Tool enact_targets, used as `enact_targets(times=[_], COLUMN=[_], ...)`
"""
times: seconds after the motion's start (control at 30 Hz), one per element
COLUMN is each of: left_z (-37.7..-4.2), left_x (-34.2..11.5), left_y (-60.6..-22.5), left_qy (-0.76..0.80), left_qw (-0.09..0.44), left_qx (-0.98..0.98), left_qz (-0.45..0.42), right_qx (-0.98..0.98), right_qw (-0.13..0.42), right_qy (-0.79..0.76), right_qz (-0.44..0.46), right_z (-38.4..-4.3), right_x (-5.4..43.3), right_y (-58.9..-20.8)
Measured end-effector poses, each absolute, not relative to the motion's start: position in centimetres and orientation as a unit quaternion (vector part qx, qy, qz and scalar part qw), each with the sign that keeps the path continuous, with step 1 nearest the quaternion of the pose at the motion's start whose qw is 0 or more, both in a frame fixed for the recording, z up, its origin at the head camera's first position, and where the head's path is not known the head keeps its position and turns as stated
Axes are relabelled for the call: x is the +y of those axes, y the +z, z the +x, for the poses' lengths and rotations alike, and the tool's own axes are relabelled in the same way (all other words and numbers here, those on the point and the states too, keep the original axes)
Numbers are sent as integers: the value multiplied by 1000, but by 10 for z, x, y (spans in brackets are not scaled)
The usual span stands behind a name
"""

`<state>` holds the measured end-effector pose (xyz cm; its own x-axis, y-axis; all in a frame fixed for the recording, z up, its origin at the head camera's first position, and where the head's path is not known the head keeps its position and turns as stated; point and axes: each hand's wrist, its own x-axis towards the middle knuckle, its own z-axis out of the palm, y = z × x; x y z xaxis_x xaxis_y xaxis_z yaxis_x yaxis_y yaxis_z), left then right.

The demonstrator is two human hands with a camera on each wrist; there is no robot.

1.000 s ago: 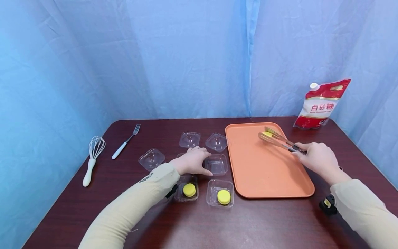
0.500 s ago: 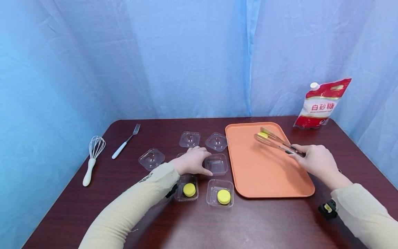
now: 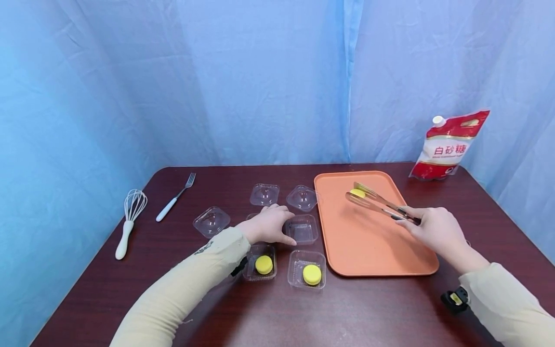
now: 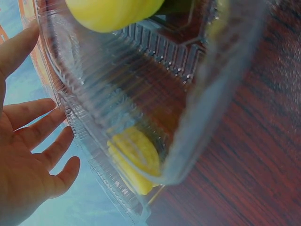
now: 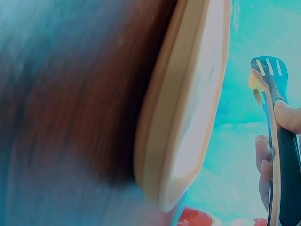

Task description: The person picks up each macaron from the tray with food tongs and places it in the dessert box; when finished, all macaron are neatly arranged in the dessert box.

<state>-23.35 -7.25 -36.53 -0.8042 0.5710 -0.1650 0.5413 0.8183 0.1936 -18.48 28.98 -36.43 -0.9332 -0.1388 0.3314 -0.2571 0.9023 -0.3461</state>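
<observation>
My right hand grips the metal tongs by their dark handles. Pinched between the slotted tips is a yellow macaron, over the orange tray; the right wrist view shows it at the tongs' head. My left hand reaches over the clear plastic boxes, fingers spread and loosely bent, fingertips by the rim of a box. Its palm hides most of another box. Two nearer boxes each hold a yellow macaron, one on the left and one on the right.
Clear domed lids lie behind and left of the boxes: a left lid, a middle lid and a right lid beside the tray. A whisk and a fork lie at left. A sugar pouch stands back right.
My right hand has moved left and slightly nearer, carrying the tongs and the pinched macaron leftward across the tray. The left hand stays where it was.
</observation>
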Motion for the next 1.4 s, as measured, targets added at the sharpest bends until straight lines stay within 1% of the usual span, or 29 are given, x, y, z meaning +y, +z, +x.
enact_targets(times=[0.13, 0.37, 0.8, 1.2, 1.4], left_z=[-234, -235, -235, -235, -237], left_x=[-72, -73, -73, -72, -72], left_y=[-366, -367, -366, -366, -366], left_qy=[68, 64, 67, 68, 70], left_qw=[107, 106, 105, 110, 116], left_qx=[946, 947, 948, 949, 949], left_qz=[298, 297, 294, 289, 286], right_qx=[-961, -963, -944, -925, -922], right_qw=[160, 147, 205, 233, 232], right_qy=[197, 189, 172, 176, 175], right_qz=[109, 124, 193, 244, 254], right_z=[-181, -178, -171, -167, -165], right_x=[285, 276, 262, 245, 237], right_y=[-365, -363, -362, -365, -363])
